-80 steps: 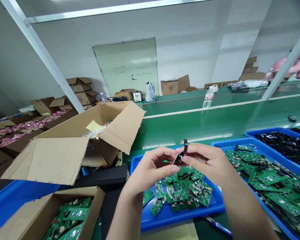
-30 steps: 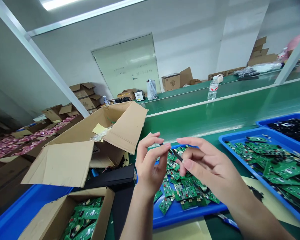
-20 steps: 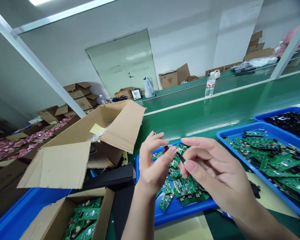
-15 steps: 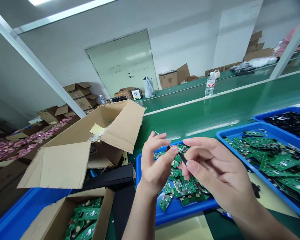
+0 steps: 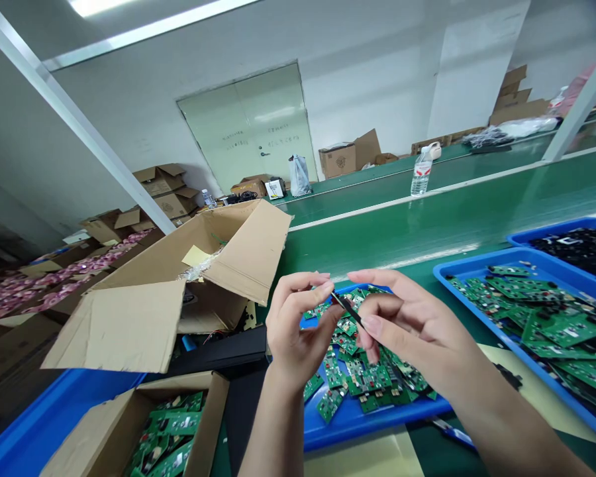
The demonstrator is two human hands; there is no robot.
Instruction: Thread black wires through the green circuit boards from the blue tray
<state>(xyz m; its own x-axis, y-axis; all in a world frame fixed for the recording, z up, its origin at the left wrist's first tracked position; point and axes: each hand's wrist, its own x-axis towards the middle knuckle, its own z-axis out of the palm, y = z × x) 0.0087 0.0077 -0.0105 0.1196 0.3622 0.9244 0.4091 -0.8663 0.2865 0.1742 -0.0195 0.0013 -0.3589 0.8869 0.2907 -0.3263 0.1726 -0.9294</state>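
My right hand pinches the near end of a thin black strip-like piece between thumb and fingers. Its far end slants up to the fingertips of my left hand. There the left thumb and index finger are pressed together, and whatever they grip is too small to make out. Both hands are above a blue tray holding a heap of small green circuit boards, partly hidden by the hands.
Another blue tray of green boards lies right, with a tray of black parts behind it. At left stand an open cardboard box and a smaller box of boards. A water bottle stands farther back.
The left hand has shifted slightly left and its fingers have changed position. More of the black piece now shows, spanning the gap between both hands. The camera view has shifted slightly.
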